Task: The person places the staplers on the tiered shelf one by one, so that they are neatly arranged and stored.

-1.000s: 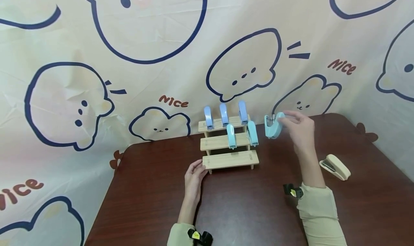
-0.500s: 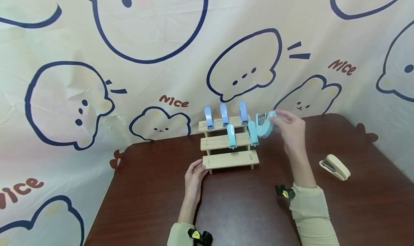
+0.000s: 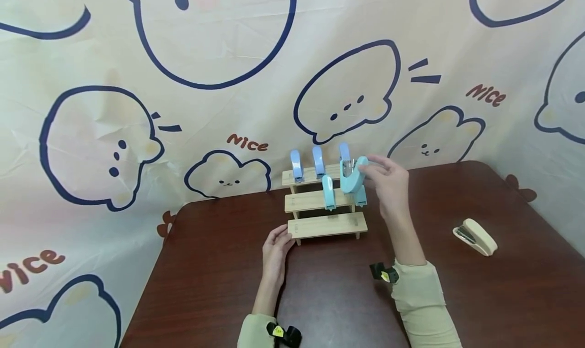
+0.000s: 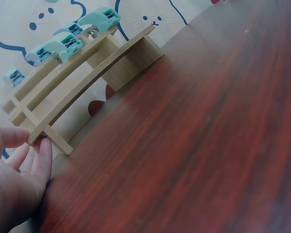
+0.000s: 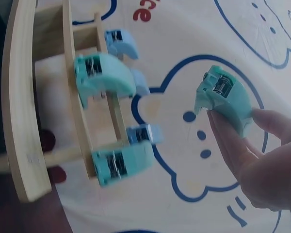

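Observation:
A three-step wooden stand [image 3: 326, 227] stands at the table's back. My left hand [image 3: 274, 254] pinches the left end of its lowest step, thumb above and fingers beneath in the left wrist view. Between thumb and fingertips of my right hand [image 3: 388, 188] is a teal mini stapler [image 5: 237, 107], held upright in the air. In the head view it overlaps the right end of the stand, partly hiding a teal stapler [image 3: 361, 198] on the middle step. Another teal stapler [image 3: 328, 191] sits left of that one. Blue staplers [image 3: 296, 166] line the top step.
A cream stapler [image 3: 476, 237] lies on the dark wooden table [image 3: 205, 277], to the right of my right forearm. Behind the stand hangs a pale cloth [image 3: 228, 109] with cartoon outlines, close to the table's back edge.
My right hand has carried the teal stapler leftward from beside the stand to over its right side. My left hand keeps its grip on the lowest step.

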Motion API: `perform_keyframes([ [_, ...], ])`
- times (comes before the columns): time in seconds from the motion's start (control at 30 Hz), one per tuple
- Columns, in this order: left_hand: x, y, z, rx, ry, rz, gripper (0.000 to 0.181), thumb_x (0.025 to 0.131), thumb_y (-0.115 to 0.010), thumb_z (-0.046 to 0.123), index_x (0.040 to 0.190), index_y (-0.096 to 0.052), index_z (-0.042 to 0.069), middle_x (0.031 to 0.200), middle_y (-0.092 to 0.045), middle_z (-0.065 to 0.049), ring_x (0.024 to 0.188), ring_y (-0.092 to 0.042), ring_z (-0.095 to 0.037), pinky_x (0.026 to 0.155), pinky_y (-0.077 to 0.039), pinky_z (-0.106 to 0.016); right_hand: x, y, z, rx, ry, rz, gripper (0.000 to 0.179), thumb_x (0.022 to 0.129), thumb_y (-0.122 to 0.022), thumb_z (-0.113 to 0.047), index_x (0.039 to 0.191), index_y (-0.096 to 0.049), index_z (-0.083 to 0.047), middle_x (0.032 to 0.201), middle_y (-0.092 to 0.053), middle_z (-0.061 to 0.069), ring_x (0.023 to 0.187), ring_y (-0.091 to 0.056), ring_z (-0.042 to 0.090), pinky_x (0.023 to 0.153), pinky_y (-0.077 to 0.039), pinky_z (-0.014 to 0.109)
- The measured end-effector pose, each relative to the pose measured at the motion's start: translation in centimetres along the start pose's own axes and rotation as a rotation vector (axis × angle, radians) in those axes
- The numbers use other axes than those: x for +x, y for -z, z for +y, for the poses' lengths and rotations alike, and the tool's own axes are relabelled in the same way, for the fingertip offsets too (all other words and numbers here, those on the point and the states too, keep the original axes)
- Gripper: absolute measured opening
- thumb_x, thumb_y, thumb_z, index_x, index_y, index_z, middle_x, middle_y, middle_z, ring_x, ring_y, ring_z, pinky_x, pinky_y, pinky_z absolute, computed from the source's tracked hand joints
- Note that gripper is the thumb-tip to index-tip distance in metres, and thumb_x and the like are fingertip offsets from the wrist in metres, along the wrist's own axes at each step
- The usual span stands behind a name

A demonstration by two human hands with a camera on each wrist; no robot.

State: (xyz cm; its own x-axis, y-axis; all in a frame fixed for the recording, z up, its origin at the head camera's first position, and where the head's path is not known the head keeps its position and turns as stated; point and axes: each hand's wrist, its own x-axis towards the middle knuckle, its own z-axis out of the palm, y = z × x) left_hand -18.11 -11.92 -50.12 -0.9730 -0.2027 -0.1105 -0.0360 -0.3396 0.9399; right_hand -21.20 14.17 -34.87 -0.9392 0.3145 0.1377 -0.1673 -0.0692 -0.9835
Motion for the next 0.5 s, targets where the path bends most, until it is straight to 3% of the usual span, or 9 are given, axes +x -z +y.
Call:
perform_keyframes([
  [0.2, -0.1, 0.0, 0.1, 0.011, 0.002, 0.004, 0.035, 0.100, -0.061, 0.000, 0.133, -0.057, -0.009, 0.120, -0.067, -0.014, 0.097, -0.068, -0.012, 0.089, -0.056, -0.026, -0.4, -1.7, 0.3, 0.042, 0.000, -0.032, 0.039, 0.096, -0.073, -0.011, 0.131, -0.066, 0.004, 0.112, -0.075, 0.018, 0.084, -0.076, 0.012, 0.079, -0.061, 0.029],
  [0.5, 0.1, 0.0, 0.0, 0.012, -0.010, -0.003, 0.033, 0.099, -0.062, -0.001, 0.131, -0.058, -0.009, 0.116, -0.068, -0.011, 0.097, -0.069, -0.012, 0.088, -0.057, -0.026, -1.3, -4.0, 0.9, 0.099, 0.027, -0.116, 0.037, 0.094, -0.074, -0.007, 0.128, -0.067, 0.005, 0.105, -0.076, 0.018, 0.085, -0.076, 0.016, 0.079, -0.062, 0.032],
])
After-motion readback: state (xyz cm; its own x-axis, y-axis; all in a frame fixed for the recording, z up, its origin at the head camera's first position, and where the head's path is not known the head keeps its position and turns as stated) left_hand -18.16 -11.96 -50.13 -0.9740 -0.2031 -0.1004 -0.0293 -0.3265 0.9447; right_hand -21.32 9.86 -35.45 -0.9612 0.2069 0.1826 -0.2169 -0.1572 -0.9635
